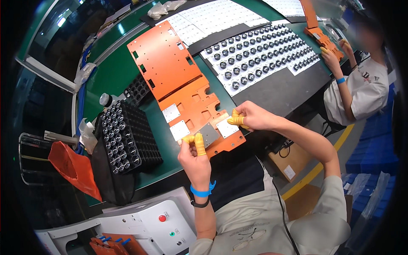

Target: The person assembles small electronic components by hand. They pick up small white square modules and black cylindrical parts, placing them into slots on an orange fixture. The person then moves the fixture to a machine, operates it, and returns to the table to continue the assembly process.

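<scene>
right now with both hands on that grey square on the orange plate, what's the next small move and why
Probably press the grey square flat into its seat on the orange plate. The left hand pinches its lower-left corner and the right hand works beside it, while the neighbouring white squares already lie flush.

A person's two hands, fingertips capped in yellow, are working over an orange plate (187, 91) lying on a green worktop (114, 74). The left hand (194, 155) is pinching a grey square (208, 134); the right hand (250, 117) is touching a white square (227, 128). A black tray of lenses (125, 138) is sitting to the left.
</scene>
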The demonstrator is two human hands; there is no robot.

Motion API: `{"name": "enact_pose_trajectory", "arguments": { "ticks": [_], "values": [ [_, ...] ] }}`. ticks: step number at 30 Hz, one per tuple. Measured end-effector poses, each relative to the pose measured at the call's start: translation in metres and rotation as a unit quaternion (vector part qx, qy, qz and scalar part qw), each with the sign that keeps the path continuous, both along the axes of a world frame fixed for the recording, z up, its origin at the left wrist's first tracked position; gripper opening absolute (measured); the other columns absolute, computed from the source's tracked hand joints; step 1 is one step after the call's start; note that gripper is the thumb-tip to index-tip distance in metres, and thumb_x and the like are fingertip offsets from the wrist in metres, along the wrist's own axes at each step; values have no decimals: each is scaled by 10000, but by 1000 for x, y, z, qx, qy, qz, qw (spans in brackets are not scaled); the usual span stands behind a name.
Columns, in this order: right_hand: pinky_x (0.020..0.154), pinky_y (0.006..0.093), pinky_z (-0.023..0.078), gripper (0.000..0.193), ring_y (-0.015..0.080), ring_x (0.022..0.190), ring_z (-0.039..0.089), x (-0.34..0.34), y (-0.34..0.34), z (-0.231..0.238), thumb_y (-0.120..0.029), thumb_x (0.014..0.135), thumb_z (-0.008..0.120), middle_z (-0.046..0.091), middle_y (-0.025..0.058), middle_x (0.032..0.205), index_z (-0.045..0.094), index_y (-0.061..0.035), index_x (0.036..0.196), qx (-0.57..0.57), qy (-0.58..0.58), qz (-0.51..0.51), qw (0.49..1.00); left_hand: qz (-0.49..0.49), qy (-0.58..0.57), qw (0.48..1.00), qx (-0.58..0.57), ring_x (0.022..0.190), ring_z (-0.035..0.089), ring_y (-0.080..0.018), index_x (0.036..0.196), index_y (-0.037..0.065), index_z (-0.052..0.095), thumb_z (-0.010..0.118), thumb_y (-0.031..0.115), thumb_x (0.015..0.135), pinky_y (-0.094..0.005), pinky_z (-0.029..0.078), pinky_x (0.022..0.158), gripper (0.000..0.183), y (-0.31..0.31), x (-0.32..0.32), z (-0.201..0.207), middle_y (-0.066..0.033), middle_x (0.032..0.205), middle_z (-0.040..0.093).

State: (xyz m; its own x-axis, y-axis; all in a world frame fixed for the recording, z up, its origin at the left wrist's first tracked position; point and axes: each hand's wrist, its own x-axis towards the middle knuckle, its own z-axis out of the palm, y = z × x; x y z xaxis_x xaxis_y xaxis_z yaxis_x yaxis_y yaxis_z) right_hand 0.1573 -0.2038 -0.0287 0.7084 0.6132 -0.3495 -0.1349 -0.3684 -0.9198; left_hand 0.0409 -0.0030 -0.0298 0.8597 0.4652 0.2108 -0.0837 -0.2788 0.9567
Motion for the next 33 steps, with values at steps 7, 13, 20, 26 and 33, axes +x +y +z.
{"name": "enact_pose_trajectory", "arguments": {
  "ticks": [7, 13, 20, 26, 33],
  "values": [
    [485, 353, 424, 212, 242, 522, 590, -18, -6, 30, -185, 889, 703, 605, 90, 618, 613, -31, 774, -40, -340, -57, 938, -8, 41, 999, -21, 773, 525, -66, 959, -39, 568, 578, 152, 1012, -232, 468, 697, 199, 6, -7, 5, -28, 824, 596],
    [557, 365, 490, 111, 255, 645, 608, 7, -103, 27, -107, 772, 742, 637, 79, 801, 655, -46, 805, -251, -676, -77, 688, 18, -3, 1000, -18, 585, 373, -42, 826, -15, 512, 621, 118, 981, -213, 329, 504, 232, 0, -4, 0, 21, 641, 451],
    [816, 388, 449, 310, 294, 901, 575, -5, -170, 8, 0, 769, 671, 639, 105, 958, 695, -37, 1076, -332, -616, -133, 702, 12, 9, 1000, -20, 594, 405, -44, 823, -18, 519, 637, 120, 971, -221, 339, 503, 234, -1, -7, 0, 4, 656, 471],
    [874, 368, 413, 347, 277, 1023, 549, -5, -153, -3, -133, 775, 772, 628, 101, 1070, 664, -42, 1092, -274, -560, -225, 749, 11, 11, 1000, 0, 600, 435, -52, 845, -30, 538, 641, 136, 969, -217, 375, 522, 232, -1, -6, 0, -2, 663, 497],
    [978, 416, 361, 244, 291, 1111, 526, 25, -149, -9, -149, 753, 797, 615, 78, 1185, 695, -81, 964, -332, -618, -269, 660, 14, 6, 1000, 4, 581, 415, -49, 839, -23, 537, 642, 146, 970, -222, 349, 503, 239, 0, -6, 1, -2, 639, 482]
  ]
}}
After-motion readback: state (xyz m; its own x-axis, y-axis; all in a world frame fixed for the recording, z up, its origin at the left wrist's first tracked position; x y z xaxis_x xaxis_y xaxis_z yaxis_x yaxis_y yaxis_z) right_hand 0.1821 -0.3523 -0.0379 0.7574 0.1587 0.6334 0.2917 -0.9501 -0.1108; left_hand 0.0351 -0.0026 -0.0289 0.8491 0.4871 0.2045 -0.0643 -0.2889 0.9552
